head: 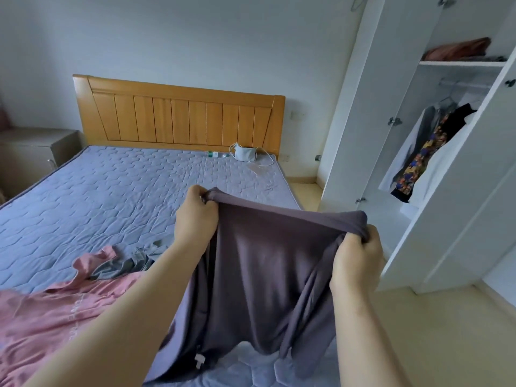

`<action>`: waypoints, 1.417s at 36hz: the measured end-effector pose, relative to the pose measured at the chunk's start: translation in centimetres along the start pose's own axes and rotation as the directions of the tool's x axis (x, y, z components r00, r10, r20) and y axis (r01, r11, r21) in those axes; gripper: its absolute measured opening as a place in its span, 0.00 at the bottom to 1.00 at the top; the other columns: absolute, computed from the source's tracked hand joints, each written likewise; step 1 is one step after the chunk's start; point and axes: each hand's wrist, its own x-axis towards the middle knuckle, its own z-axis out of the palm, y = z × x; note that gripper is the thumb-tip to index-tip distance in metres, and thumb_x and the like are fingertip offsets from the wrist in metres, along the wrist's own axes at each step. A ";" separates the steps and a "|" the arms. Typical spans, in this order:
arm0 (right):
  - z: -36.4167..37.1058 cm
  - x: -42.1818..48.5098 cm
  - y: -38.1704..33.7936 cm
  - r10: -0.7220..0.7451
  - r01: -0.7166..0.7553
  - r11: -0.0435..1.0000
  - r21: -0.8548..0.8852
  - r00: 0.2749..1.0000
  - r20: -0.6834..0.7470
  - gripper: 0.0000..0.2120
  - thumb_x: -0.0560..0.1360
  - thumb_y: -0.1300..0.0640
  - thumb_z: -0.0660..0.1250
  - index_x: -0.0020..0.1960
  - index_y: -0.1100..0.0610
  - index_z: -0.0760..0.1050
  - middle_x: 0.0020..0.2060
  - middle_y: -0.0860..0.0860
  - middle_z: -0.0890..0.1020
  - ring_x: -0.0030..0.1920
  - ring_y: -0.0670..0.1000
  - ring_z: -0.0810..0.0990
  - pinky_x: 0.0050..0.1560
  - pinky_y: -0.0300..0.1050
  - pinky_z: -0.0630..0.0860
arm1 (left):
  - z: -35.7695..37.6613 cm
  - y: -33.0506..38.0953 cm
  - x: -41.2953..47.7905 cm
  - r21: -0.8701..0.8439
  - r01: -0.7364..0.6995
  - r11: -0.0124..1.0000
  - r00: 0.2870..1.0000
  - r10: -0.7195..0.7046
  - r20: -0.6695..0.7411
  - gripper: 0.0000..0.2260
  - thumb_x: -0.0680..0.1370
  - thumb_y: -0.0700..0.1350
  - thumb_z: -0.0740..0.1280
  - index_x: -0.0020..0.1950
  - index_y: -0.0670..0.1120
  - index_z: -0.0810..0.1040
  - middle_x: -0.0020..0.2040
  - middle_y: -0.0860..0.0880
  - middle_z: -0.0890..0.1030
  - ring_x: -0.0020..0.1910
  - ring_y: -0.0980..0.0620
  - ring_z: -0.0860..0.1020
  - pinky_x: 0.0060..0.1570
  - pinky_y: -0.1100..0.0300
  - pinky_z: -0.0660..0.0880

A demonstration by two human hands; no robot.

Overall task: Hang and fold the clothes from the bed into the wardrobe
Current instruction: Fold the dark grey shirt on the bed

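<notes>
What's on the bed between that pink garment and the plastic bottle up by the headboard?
In the head view, a crumpled grey garment lies just beyond the pink garment. From there to the bottle, only bare quilted mattress shows.

Bed [111,191] on the left, open wardrobe [418,163] to its right, shirt [259,261] held up between them, two garments [55,317] on the mattress left of it, bottle [216,155] and pouch [245,153] by the headboard [178,118]

The purple garment [265,255] was soft matt cloth, the mattress [111,196] quilted fabric, the headboard [178,118] smooth varnished wood, the wardrobe [377,121] matt white board.
</notes>
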 end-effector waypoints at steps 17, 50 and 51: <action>-3.6 -0.5 -3.4 -0.091 0.131 0.970 0.205 0.977 -0.194 0.10 0.71 0.45 0.55 0.36 0.47 0.70 0.34 0.46 0.76 0.38 0.51 0.74 0.41 0.44 0.71 | -0.7 7.6 -4.3 -0.495 -0.011 0.869 0.998 0.039 0.046 0.14 0.78 0.39 0.48 0.47 0.53 0.70 0.40 0.48 0.73 0.31 0.50 0.72 0.25 0.60 0.75; 17.1 20.2 22.4 0.373 -0.303 0.919 -0.251 0.877 0.304 0.16 0.81 0.54 0.53 0.65 0.59 0.68 0.63 0.58 0.75 0.61 0.58 0.73 0.48 0.40 0.62 | 29.6 -8.2 14.8 -0.287 0.566 0.773 0.751 -0.339 0.566 0.12 0.81 0.37 0.51 0.48 0.50 0.71 0.43 0.48 0.76 0.42 0.54 0.77 0.44 0.62 0.72; 18.1 21.1 23.7 0.392 -0.302 0.913 -0.273 0.834 0.388 0.19 0.81 0.55 0.53 0.71 0.56 0.62 0.69 0.56 0.70 0.66 0.56 0.70 0.53 0.40 0.63 | 30.5 -9.2 15.4 -0.249 0.577 0.778 0.711 -0.329 0.621 0.11 0.82 0.38 0.53 0.55 0.53 0.69 0.47 0.48 0.75 0.45 0.53 0.75 0.46 0.62 0.71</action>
